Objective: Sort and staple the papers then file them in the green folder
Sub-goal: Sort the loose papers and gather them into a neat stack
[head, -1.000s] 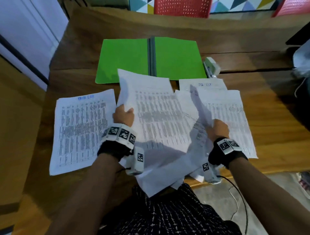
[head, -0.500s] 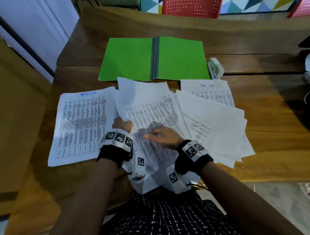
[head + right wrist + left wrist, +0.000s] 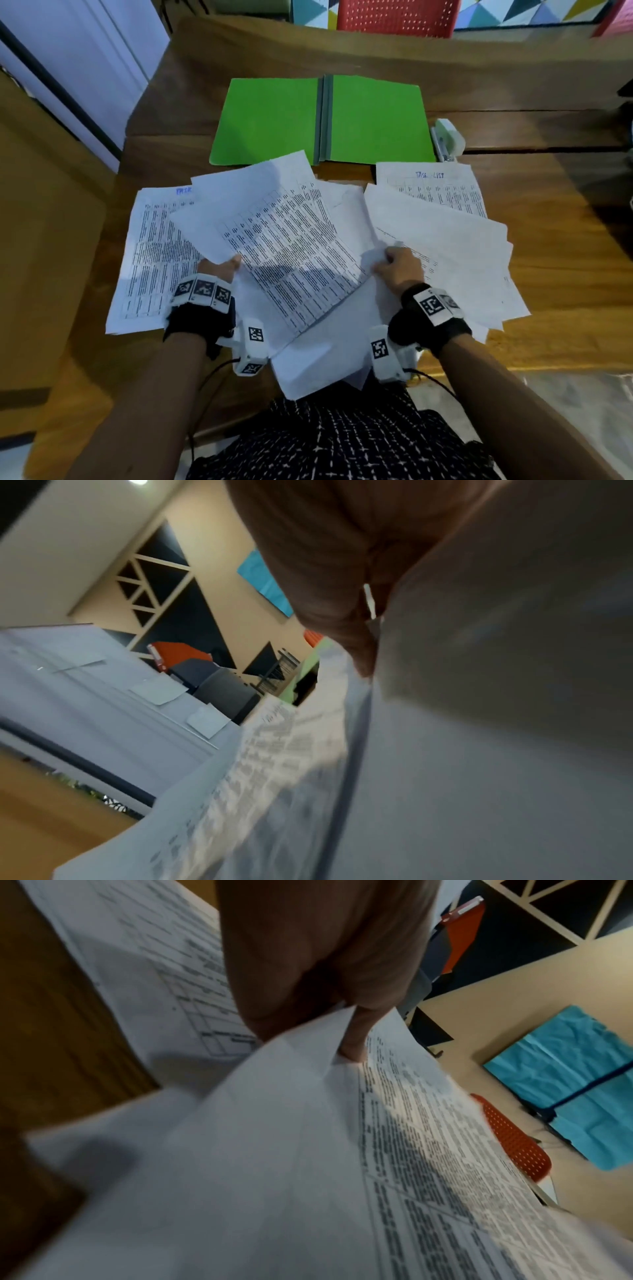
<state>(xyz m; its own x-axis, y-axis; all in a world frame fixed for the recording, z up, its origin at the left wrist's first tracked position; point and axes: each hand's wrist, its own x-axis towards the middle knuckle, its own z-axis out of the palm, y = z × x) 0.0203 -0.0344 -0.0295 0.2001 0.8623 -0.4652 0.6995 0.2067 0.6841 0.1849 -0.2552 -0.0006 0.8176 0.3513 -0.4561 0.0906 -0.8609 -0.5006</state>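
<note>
An open green folder [image 3: 274, 120] lies flat at the far middle of the wooden table [image 3: 548, 246]. Printed sheets spread in front of it. My left hand [image 3: 222, 269] pinches a printed table sheet [image 3: 284, 246] by its left edge and lifts it; the left wrist view shows thumb and fingers [image 3: 352, 1034] on that paper [image 3: 428, 1150]. My right hand [image 3: 399, 267] grips the edge of the right-hand sheets [image 3: 445, 246]; in the right wrist view its fingers [image 3: 342, 615] clamp grey paper [image 3: 479, 723]. A white stapler [image 3: 447, 138] sits right of the folder.
A printed list [image 3: 150, 260] lies flat at the left, another headed "Task List" [image 3: 435, 185] at the right rear. Red chairs [image 3: 397, 17] stand beyond the table. The table's near edge is at my lap, with cables hanging from the wrist cameras.
My right hand has moved from the middle sheet back right and taken hold of the right-hand sheets. The sheet in my left hand has swung and tilted over the left list.
</note>
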